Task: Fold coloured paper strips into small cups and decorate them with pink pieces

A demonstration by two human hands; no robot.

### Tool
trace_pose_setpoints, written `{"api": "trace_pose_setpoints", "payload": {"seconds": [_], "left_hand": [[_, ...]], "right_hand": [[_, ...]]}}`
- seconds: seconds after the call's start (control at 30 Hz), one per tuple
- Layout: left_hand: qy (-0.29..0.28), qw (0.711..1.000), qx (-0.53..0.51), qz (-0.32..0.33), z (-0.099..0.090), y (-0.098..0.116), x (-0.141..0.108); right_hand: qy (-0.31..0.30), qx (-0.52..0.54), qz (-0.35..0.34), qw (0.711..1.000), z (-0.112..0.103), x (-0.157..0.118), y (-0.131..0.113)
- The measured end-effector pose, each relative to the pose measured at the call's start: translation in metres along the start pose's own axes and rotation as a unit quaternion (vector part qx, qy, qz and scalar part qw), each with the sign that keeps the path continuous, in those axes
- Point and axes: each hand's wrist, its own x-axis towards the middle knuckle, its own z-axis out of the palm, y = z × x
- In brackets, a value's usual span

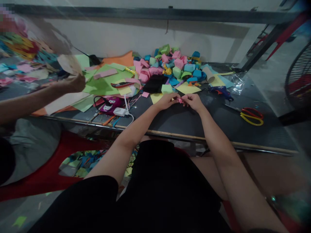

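Between my fingertips is a small piece of pink paper [180,100], partly covered by the fingers. My left hand [168,100] pinches it from the left, and my right hand [192,101] closes on its right side. Both hands are just above the dark tabletop [179,121]. Right behind them lie a light green paper piece [167,89] and a yellow sheet [188,88]. Farther back rises a heap of small folded paper shapes [178,63] in pink, blue, green and yellow. A black cloth-like item [155,83] rests at its front.
Scissors [252,116] with red and yellow handles and a blue glue gun [221,92] lie right. Left are a purple power socket [110,106] with a white plug [120,112], green sheets [103,79] and another person's arm [48,94]. A fan [300,74] stands far right.
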Motion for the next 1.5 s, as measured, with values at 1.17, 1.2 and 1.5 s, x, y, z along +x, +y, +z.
{"api": "trace_pose_setpoints", "payload": {"seconds": [1.17, 1.2, 1.5], "left_hand": [[-0.042, 0.998, -0.048, -0.016, 0.016, -0.007, 0.001], [-0.039, 0.998, -0.039, -0.022, 0.016, -0.006, 0.001], [-0.023, 0.999, 0.015, -0.017, 0.016, -0.002, 0.001]], "right_hand": [[-0.040, -0.026, 0.028, 0.998, 0.000, 0.002, 0.003], [-0.042, -0.030, 0.027, 0.998, 0.000, 0.002, 0.003], [-0.014, -0.038, 0.025, 0.999, 0.003, 0.002, 0.006]]}}
